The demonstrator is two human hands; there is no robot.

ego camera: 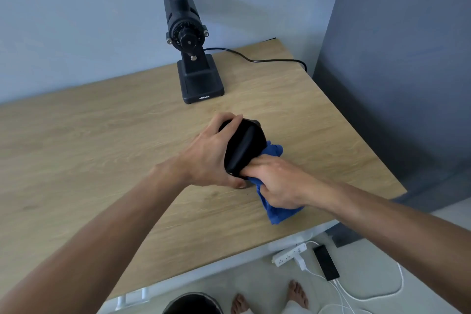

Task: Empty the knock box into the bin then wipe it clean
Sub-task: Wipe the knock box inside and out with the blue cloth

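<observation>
Looks like we're on the wiping step: left hand [209, 158] gripping the tipped knock box [244, 148] over the desk [102, 140], right hand [277, 186] closed around the blue cloth [277, 214] working inside, so next we'd rotate it for the rest

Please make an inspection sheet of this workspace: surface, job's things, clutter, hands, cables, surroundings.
Surface: light wooden table top.
Job's things: black plastic knock box, tilted; blue cloth pressed at its opening; dark round bin on the floor.
Clutter: black coffee grinder.
Hands: left hand grips the box; right hand clutches the cloth.
Cables: black grinder cord; white power strip on the floor.
Surroundings: pale wall.
</observation>
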